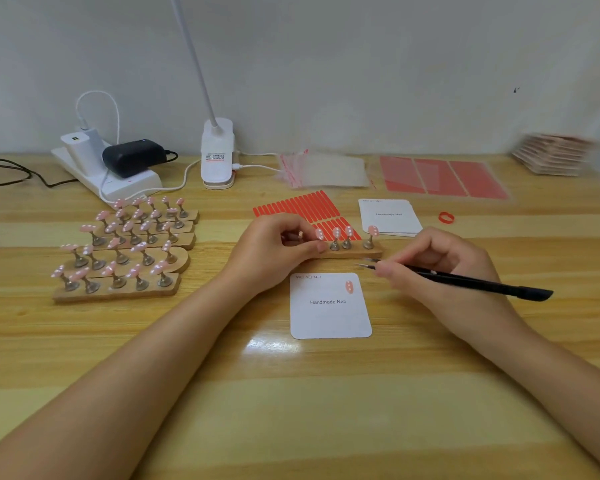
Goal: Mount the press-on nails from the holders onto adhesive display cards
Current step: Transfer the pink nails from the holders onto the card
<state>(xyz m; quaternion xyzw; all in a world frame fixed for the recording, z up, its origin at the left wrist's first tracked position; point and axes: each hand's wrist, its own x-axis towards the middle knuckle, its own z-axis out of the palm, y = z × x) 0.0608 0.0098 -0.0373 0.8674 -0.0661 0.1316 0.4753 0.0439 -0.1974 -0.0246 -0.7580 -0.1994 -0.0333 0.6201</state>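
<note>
Fingers [293, 237] of the left hand [274, 251] are recorded curled in a pinch around a small item, apparently a metal stand or a nail, at the left end of the wooden holder [357, 252]; what exactly is pinched cannot be told. Just right of those fingers, four pink dotted press-on nails [336, 233] are seen standing on the holder's stands. Right hand [430, 265]: fingers closed around black tweezers [465, 280], the tips pointing left and held just in front of the holder, nothing visibly between them. Display card [329, 306], printed "Handmade Nail", is placed on the tabletop [291, 410] just below both sets of fingers; one mounted nail [349, 287] is noted at its upper right corner, the remainder of the card bare. Progress is judged early: one nail mounted, four left on the near holder, and a group of loaded holders [125, 251] well to the left of the left fingers untouched. Stack of blank cards [388, 216] is found beyond the right fingers; red adhesive strips [298, 206] are laid beyond the left fingers. Clear bags [326, 169], red sheets [444, 178], a clip lamp [217, 154] and a power strip [118, 174] are listed at the far edge.
</note>
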